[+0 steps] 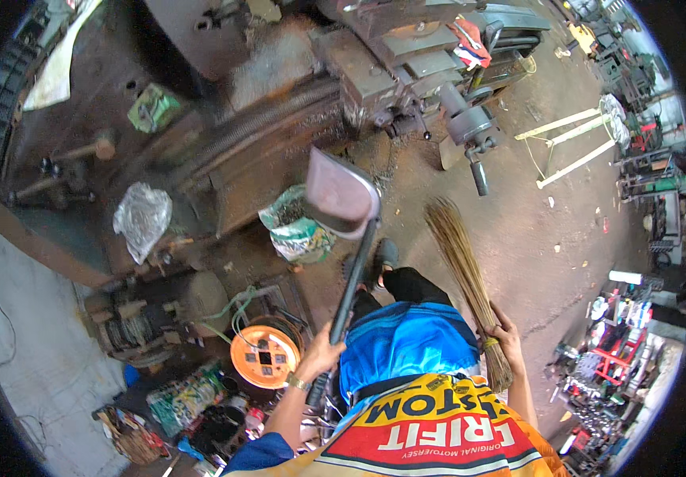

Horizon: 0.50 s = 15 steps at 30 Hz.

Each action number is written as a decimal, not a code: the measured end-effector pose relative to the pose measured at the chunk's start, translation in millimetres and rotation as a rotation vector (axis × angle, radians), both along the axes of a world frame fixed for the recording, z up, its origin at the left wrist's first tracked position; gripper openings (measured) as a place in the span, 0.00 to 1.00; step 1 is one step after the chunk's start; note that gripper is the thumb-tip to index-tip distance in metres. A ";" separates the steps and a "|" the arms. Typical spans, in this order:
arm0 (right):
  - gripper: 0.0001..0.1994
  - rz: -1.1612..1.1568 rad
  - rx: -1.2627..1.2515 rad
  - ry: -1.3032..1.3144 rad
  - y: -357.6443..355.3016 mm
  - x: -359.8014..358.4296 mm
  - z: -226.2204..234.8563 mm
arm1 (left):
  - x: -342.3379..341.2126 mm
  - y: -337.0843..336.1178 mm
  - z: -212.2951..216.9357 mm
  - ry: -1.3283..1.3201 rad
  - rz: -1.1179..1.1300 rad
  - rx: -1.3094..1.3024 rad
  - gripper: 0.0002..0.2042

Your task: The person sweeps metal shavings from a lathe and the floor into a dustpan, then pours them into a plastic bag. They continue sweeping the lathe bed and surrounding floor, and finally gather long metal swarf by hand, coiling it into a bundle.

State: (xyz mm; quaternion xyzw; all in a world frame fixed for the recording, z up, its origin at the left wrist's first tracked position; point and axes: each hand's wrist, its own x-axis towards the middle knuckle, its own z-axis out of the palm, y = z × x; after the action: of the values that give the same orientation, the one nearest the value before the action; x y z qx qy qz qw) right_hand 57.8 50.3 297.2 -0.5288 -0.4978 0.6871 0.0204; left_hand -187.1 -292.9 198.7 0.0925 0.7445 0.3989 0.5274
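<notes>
The left hand point(321, 354) is closing its fingers around the long black handle point(349, 286) of the dustpan point(343, 195). The handle is running away from the body, leaning a little to the right as it goes, and the pan is sitting at its far end, well apart from the hand. From there the pan is pointing forward and to the left, toward the big machine point(279, 127)

The white and green bag point(302, 242) is standing with its top open and dark bits showing inside. It is lying ahead of the left hand, so this hand is being the nearer one. In this view the pan is covering a bit of the bag's right side, but I cannot tell if they are touching or if the pan is hanging above

The right hand point(507, 338) is wrapping its fingers around the broom point(464, 270) close to its tied, near end. The broom's long side is stretching forward and a little left, and its loose sticks are pointing away from the body, to the right of the shoe point(385, 253)
</notes>
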 end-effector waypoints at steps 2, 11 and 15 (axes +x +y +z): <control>0.35 -0.105 0.048 -0.075 8.8 25.8 -35.7 | 2.0 1.2 -1.9 0.205 -0.114 0.057 0.30; 0.27 -0.311 0.020 -0.458 4.0 238.1 -216.0 | -10.9 51.5 28.4 0.065 -0.501 -0.291 0.32; 0.19 -0.548 -0.171 -0.517 -8.4 298.1 -273.5 | -9.8 91.1 24.3 0.097 -0.588 -0.366 0.32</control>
State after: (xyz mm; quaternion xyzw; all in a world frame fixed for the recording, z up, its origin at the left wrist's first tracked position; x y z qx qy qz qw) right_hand 355.9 41.9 23.7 -0.7978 -0.2676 0.5392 0.0328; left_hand -196.8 -201.8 223.0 0.2256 0.7695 0.0849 0.5914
